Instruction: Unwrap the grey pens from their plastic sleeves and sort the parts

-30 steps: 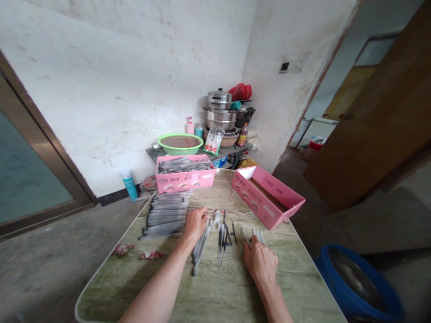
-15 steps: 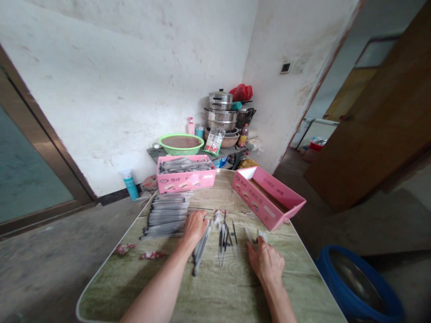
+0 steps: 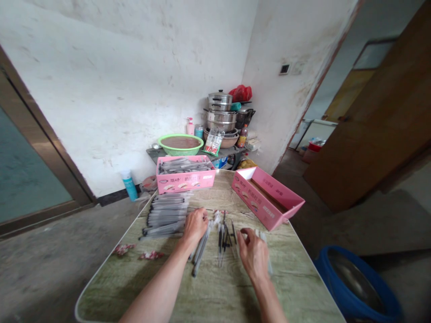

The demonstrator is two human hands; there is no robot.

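My left hand (image 3: 196,224) has its fingers curled closed between two groups of pens; whatever is in them is hidden. To its left lies a stacked row of grey pens (image 3: 166,217) with dark ends. A smaller bunch of pens (image 3: 201,251) lies just beside it on the right. My right hand (image 3: 254,251) hovers over the table with thumb and forefinger bent and apart, nothing visible between them. Thin black pen pieces (image 3: 224,240) lie between the hands. Beside the right hand are clear, slim pieces (image 3: 262,235), partly covered by it.
At the table's (image 3: 215,296) far edge stands a pink box (image 3: 185,184) full of pens. Another pink box (image 3: 257,204) sits angled at the right. Behind are a green basin (image 3: 180,150) and stacked pots (image 3: 220,116). A blue tub (image 3: 323,264) stands right of the table.
My right hand has moved left, away from the clear pieces and closer to the black ones; its thumb and forefinger now show a gap. My left hand has stayed almost in place.
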